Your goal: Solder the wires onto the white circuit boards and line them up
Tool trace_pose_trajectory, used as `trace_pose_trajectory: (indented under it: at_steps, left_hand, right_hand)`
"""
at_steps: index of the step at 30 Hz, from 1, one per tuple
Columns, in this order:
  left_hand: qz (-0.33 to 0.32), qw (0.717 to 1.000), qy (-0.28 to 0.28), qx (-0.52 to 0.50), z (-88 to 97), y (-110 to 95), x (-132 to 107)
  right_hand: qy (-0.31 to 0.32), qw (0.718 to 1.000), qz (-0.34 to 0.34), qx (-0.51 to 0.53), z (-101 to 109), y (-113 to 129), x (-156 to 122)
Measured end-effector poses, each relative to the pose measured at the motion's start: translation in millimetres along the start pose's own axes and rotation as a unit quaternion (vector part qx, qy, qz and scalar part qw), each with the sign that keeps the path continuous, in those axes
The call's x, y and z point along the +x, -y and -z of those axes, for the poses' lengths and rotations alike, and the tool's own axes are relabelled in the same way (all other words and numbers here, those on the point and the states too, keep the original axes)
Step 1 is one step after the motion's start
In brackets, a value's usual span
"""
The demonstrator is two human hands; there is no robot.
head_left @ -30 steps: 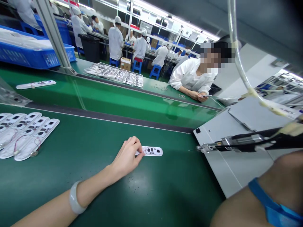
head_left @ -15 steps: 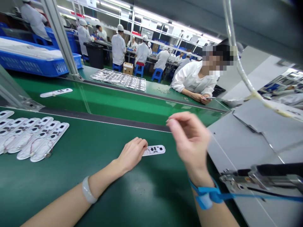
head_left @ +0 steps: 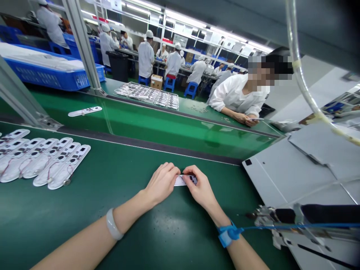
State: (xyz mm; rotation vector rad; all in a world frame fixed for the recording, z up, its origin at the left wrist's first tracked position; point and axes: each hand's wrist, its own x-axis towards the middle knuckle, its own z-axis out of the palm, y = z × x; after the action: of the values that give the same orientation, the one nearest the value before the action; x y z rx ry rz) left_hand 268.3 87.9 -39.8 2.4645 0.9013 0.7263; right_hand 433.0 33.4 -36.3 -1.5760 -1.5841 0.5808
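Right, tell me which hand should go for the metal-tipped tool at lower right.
The right hand, probably: it lies nearer the metal-tipped tool than the left hand does. Both hands are at the white strip, so the left could stay there to steady it.

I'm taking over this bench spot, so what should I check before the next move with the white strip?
1. Strip in hand: ok. The left hand and right hand both have their fingers on the white strip.
2. Strip's printed face: cannot tell. The fingers cover much of it.
3. Wrist strap: ok. The blue strap is on the right wrist; whether it is grounded cannot be told.
4. Bangle: ok. The pale bangle sits on the left wrist, apart from the strip.
5. Finished row: ok. The wired white strips lie on the green mat, apart from the hands.
6. Tool: ok. The black-handled tool is off to the right, apart from the hands.
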Motion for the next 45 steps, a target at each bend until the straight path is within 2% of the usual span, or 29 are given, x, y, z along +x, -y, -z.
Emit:
trace_pose_trajectory:
  at_steps: [16, 36, 42, 45]
  left_hand:
    - [-0.024, 0.999, 0.024, 0.007, 1.5, -4.2, -3.1]
    - [-0.033, 0.998, 0.031, 0.036, 3.6, -9.6, -6.8]
    - [-0.054, 0.992, 0.060, 0.094, 7.0, -13.0, -6.4]
    - [-0.057, 0.995, 0.051, 0.062, 8.4, -9.6, -7.3]
  right_hand:
    - [0.050, 0.998, -0.036, -0.014, 8.4, 4.9, 8.1]
    - [0.061, 0.996, -0.064, -0.029, 3.0, -7.5, 16.7]
    - [0.068, 0.995, -0.064, -0.039, 3.5, -5.3, 17.2]
    - [0.068, 0.995, -0.056, -0.039, 3.3, -3.4, 15.0]
